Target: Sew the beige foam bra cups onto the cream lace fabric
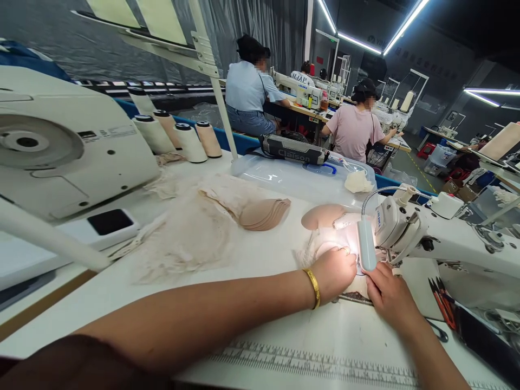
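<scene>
My left hand is closed in a pinch on pale pink, lace-edged fabric, just left of the sewing machine's needle area. My right hand lies with fingers stretched out against the fabric on the other side, below the machine head. The white sewing machine reaches in from the right. A lit lamp on a bent neck hangs over the work and hides part of the fingertips and the needle. A beige cup-shaped piece lies behind the fabric.
A stack of beige cups and sheer fabric lie to the left. Thread cones stand behind, near another machine. Red-handled snips lie at the right. A printed ruler runs along the front. Co-workers sit farther back.
</scene>
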Motion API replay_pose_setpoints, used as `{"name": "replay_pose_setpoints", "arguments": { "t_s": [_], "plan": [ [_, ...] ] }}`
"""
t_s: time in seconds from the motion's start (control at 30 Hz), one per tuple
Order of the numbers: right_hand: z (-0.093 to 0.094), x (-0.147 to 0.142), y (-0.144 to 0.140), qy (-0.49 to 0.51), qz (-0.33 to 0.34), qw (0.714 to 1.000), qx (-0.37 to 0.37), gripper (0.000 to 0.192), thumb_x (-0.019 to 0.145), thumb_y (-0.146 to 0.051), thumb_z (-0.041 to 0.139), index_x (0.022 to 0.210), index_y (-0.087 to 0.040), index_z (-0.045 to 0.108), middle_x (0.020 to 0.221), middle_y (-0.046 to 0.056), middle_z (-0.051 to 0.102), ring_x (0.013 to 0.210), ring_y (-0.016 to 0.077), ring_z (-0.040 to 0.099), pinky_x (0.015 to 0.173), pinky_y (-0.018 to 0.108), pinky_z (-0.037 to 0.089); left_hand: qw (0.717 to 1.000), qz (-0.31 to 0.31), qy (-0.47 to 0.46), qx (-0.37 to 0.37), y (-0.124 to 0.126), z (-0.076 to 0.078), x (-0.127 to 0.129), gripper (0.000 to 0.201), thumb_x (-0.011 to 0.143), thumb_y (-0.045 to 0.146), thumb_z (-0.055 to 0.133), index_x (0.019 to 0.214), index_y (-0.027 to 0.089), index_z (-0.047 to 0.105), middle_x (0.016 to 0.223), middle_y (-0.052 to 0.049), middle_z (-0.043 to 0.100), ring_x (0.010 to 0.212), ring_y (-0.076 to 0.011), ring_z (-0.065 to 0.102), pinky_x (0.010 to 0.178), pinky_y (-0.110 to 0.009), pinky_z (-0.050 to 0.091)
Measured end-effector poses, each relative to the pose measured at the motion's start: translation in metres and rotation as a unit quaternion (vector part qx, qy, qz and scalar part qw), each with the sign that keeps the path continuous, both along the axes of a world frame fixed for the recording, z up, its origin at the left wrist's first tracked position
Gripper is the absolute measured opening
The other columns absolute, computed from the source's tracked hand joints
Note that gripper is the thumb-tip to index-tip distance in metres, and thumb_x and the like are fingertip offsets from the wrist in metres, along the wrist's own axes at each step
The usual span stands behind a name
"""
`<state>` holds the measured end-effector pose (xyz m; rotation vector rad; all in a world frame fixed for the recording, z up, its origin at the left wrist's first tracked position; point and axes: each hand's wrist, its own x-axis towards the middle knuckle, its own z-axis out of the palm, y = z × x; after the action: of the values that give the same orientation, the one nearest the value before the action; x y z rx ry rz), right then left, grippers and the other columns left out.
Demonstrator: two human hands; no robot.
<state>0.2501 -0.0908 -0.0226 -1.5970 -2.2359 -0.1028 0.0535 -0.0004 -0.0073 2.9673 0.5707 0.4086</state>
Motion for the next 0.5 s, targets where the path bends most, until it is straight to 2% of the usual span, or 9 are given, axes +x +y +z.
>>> {"name": "replay_pose_setpoints", "arguments": {
  "t_s": [0.1,0.3,0.4,0.5],
  "plan": [
    [-0.001,0.000,0.001,0.009,0.006,1.000,0.017,0.022,0.099,-0.019,0.043,0.104,-0.025,0.064,0.096,0.006,0.068,0.087,0.0216,0.063,0.071,0.030,0.049,0.997,0.011,0.051,0.060,0.001,0.002,0.004,0.014,0.077,0.005,0.059,0.087,0.014,0.063,0.092,-0.012,0.067,0.092,-0.0314,0.062,0.072,-0.041,0.050],
    [0.001,-0.004,-0.002,-0.013,0.021,0.998,0.063,0.023,0.101,-0.018,0.041,0.100,-0.022,0.064,0.086,0.006,0.064,0.083,0.0226,0.062,0.071,0.032,0.050,0.993,0.022,0.081,0.087,-0.001,0.005,0.009,0.013,0.076,0.001,0.060,0.071,0.013,0.061,0.080,-0.014,0.066,0.082,-0.0307,0.064,0.063,-0.039,0.048],
    [0.006,-0.017,-0.003,-0.015,0.055,0.996,0.064,0.023,0.102,-0.019,0.042,0.110,-0.022,0.064,0.091,0.006,0.067,0.083,0.0214,0.063,0.072,0.032,0.051,0.992,0.040,0.087,0.086,-0.009,0.009,-0.011,0.018,0.076,-0.001,0.061,0.065,0.014,0.059,0.071,-0.012,0.065,0.072,-0.0276,0.064,0.056,-0.034,0.045],
    [0.007,-0.042,0.001,-0.042,0.082,0.991,0.097,0.033,0.102,-0.021,0.044,0.132,-0.022,0.057,0.127,0.013,0.066,0.108,0.0272,0.064,0.084,0.040,0.054,0.993,0.033,0.088,0.068,-0.029,0.021,-0.058,0.015,0.077,0.002,0.064,0.071,0.015,0.061,0.070,-0.007,0.067,0.068,-0.0243,0.064,0.055,-0.032,0.045]
  ]
}}
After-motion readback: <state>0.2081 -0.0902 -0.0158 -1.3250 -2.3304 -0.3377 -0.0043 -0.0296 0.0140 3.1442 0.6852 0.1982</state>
